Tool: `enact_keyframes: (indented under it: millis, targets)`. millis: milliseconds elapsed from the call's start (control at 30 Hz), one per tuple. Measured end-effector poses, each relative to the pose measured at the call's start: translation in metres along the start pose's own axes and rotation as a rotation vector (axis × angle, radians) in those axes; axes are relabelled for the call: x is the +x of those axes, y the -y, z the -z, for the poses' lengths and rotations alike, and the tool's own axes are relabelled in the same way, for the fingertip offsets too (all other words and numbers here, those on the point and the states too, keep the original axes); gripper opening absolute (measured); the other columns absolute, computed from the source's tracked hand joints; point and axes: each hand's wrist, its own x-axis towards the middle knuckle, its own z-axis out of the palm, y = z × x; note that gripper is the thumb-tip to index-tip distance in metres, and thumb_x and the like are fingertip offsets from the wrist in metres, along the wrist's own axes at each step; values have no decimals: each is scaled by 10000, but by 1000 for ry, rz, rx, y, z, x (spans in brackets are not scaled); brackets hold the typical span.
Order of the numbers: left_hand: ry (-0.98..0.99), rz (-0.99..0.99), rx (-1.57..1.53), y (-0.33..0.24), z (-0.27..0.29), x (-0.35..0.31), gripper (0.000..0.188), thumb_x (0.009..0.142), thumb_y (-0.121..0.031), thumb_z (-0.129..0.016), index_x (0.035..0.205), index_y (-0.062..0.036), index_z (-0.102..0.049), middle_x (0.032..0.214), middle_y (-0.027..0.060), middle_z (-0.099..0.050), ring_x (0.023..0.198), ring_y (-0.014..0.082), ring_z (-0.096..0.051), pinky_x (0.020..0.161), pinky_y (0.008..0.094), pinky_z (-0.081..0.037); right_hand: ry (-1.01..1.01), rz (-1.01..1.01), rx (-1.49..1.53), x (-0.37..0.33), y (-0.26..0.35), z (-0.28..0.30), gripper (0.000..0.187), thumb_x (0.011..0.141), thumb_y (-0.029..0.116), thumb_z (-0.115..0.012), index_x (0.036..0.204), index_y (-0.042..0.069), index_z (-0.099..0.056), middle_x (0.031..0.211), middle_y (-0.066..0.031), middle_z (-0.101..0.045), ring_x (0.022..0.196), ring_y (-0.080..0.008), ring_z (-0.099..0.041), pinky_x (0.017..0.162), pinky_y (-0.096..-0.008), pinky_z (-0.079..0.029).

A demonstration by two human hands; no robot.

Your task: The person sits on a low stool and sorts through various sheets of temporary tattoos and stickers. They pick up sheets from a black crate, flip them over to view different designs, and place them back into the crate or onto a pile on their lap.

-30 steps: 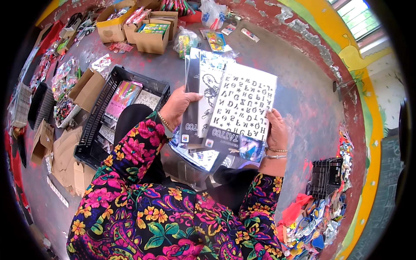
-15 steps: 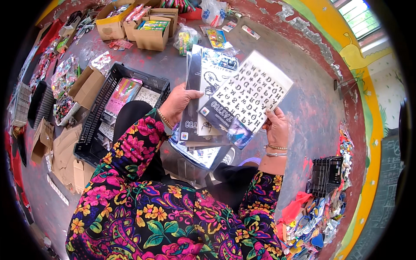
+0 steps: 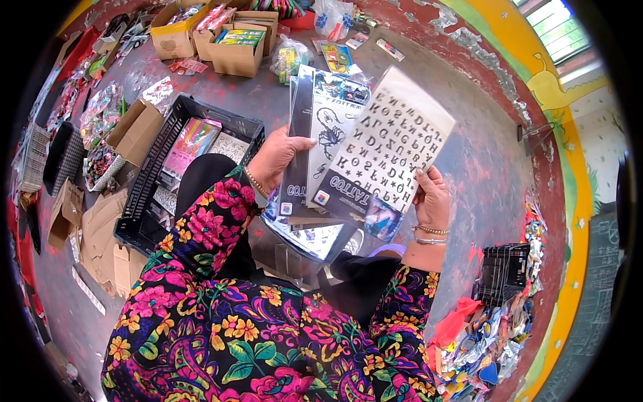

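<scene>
Shirt [image 3: 268, 335]: fills the lower edge, black with bright flowers.
Left hand [image 3: 276, 157]: clamped on the left side of the stack [image 3: 299, 144], thumb pressed on the front; wears a gold bracelet [image 3: 254, 183].
Right hand [image 3: 432, 195]: pinched on the right edge of the letter sheet [image 3: 388, 141], thumb on its face; wears two bracelets [image 3: 430, 236].
Stack: raised over the lap, several dark-bordered sheets slightly fanned, with the scorpion sheet [image 3: 329, 134] showing in front.
Letter sheet: tilts to the right, overlaps part of the scorpion sheet; carries rows of black characters above a dark band. Contact with the stack: unclear.
Lower sheets [image 3: 313, 241]: lie beneath the held ones, partly hidden.
Crate [image 3: 134, 231]: black, stands left of the left knee [image 3: 206, 177]; holds a pink pack [image 3: 187, 151] and patterned sheets.
Carton [image 3: 137, 130]: tipped open just left of the crate.
Heap [image 3: 489, 348]: spreads at the right, mixed bright scraps, near a dark basket [image 3: 502, 273].
Far boxes [image 3: 234, 60]: stand together on the floor [image 3: 475, 181], filled with coloured packs.
Clear bag [image 3: 289, 59]: lies just right of the far boxes.
Wall [image 3: 455, 27]: peels red below a yellow band.
Window [image 3: 556, 33]: barred, bright.
</scene>
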Motion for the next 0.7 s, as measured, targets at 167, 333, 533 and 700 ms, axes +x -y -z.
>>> enact_keyframes:
  millis: [167,333,533,700]
  targets:
    - [-42,-22,12,0,-2,0,287,796,17,-533,1076,42,-476,958,138,-590,821,225,-619,720,355,-535,-61,78,131,5,-7,5,142,839,94,-587,965,30,-584,688,20,-583,473,-39,-474,386,-186,-364]
    - [-130,-63,-50,1,-1,2,273,793,37,-518,1063,55,-480,957,154,-590,825,247,-619,743,368,-529,-203,497,140,0,4,-4,113,852,54,-559,963,36,-573,871,-36,-617,732,-109,-576,660,-281,-492]
    - [-84,-69,-61,5,6,7,267,798,32,-515,1062,50,-483,950,153,-594,820,247,-621,738,371,-529,-221,847,-200,-3,7,-7,155,823,-68,-508,947,10,-560,1072,-105,-587,1079,-231,-520,952,-352,-407]
    - [-97,-54,-25,5,4,7,273,786,34,-512,1058,47,-497,941,131,-596,818,220,-606,744,347,-505,-325,962,-577,-10,12,-19,185,766,-111,-526,883,30,-541,1066,-108,-586,1151,-291,-476,955,-373,-396]
